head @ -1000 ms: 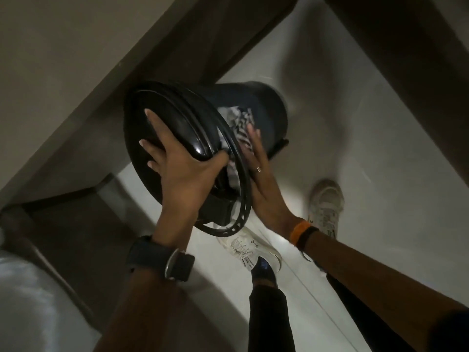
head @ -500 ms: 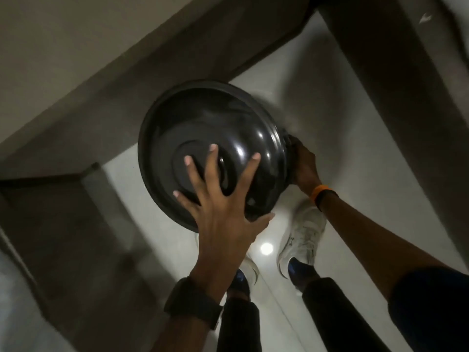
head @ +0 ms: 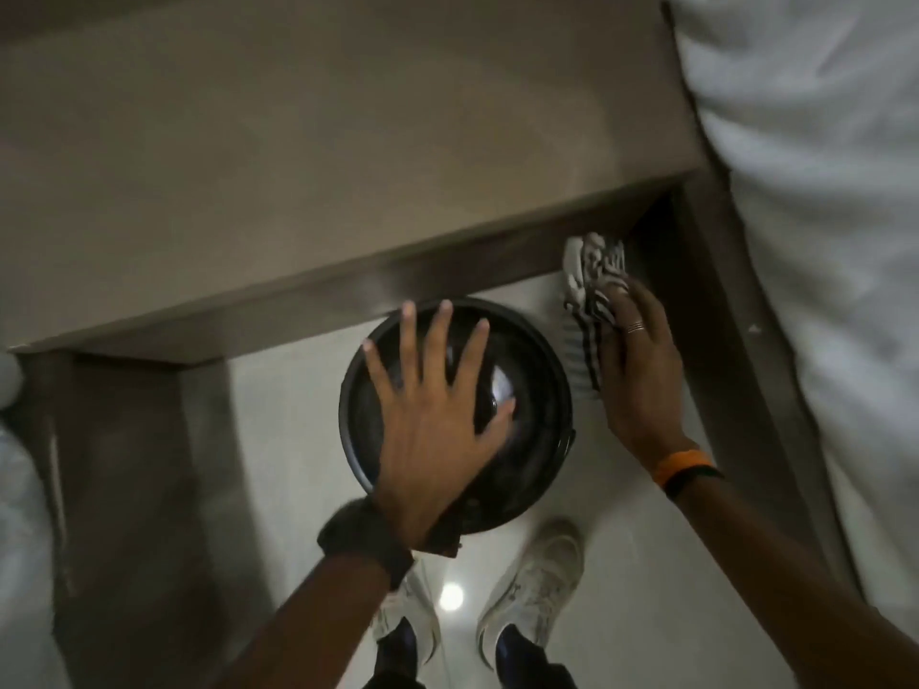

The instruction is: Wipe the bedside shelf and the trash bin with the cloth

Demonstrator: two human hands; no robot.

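Note:
The black round trash bin (head: 537, 390) stands upright on the pale floor, seen from above with its glossy lid shut. My left hand (head: 432, 405) lies flat on the lid, fingers spread. Just right of the bin, my right hand (head: 639, 370) grips the striped black-and-white cloth (head: 592, 285), which sticks out toward the shelf's front edge. The beige bedside shelf (head: 298, 166) fills the upper part of the view, and the bin sits partly under its front lip.
A bed with white sheets (head: 820, 191) runs down the right side behind a dark wooden frame (head: 721, 290). More white bedding (head: 20, 539) shows at the left edge. My two white shoes (head: 537, 584) stand on the tiled floor (head: 646, 564) below the bin.
The bin was tilted on its side a second ago; it now stands upright on the floor. My left hand stays on the lid. My right hand has come away from the bin's side with the cloth.

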